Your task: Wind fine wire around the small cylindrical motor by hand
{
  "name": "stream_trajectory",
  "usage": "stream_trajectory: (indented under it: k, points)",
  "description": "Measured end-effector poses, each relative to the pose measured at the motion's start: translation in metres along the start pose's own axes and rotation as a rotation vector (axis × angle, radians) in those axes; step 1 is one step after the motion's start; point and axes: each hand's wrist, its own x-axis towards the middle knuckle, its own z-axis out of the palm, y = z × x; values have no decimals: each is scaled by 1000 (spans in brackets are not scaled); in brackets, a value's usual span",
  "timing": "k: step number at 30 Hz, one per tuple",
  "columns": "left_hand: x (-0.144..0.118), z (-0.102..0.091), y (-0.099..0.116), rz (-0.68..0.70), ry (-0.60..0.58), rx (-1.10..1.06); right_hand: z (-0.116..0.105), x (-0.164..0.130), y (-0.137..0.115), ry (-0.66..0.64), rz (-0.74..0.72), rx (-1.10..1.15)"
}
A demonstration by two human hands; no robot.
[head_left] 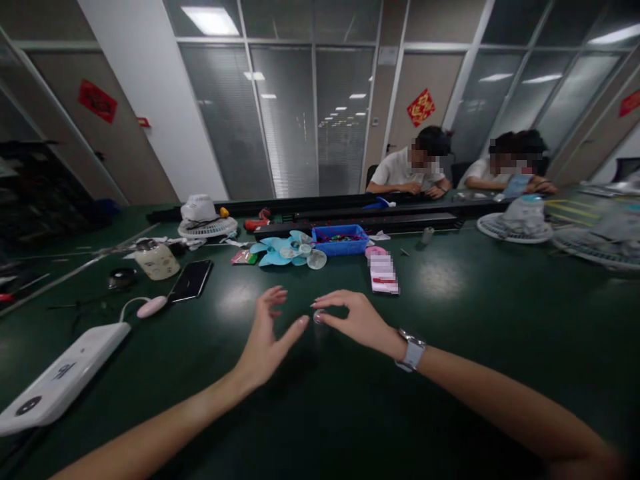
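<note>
Over the dark green table, my left hand (267, 340) is raised with its fingers and thumb spread, holding nothing. Just to its right, my right hand (357, 320) curls its thumb and fingers at a small round clear piece (319, 317), which shows at the thumb tip. The piece is too small to name, and its far side is partly hidden. My left thumb points toward it across a narrow gap. A grey-strapped watch (413, 351) sits on my right wrist.
Beyond my hands lie light-blue fan blades (285, 250), a blue bin (340, 240) of small parts and a pink-topped phone (383, 272). On the left are a black phone (193, 280), a jar (156, 259) and a white power strip (65, 373). Two people sit across the table.
</note>
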Motion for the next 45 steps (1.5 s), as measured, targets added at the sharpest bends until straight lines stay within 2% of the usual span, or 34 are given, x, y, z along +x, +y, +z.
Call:
stream_trajectory:
  k: [5, 9, 16, 23, 30, 34, 38, 45]
  points:
    - [5, 32, -9, 22, -214, 37, 13, 0, 15, 13, 43, -4]
    - [11, 39, -15, 18, -274, 88, 14, 0, 18, 30, 71, 11]
    - [16, 34, -15, -21, -301, 128, 13, 6, 21, -1, 107, 95]
    - [17, 34, -14, -15, -297, 170, 3, 7, 12, -82, 46, 110]
    - [15, 35, -16, -1, -301, 171, 0, 8, 14, -124, 10, 172]
    - [14, 35, -16, 12, -311, 159, 0, 8, 15, -102, 47, 191]
    - [15, 34, -15, 20, -311, 148, 9, 7, 20, -32, 98, 191]
    - [14, 33, -17, 24, -322, 120, 18, 5, 24, 43, 108, 148]
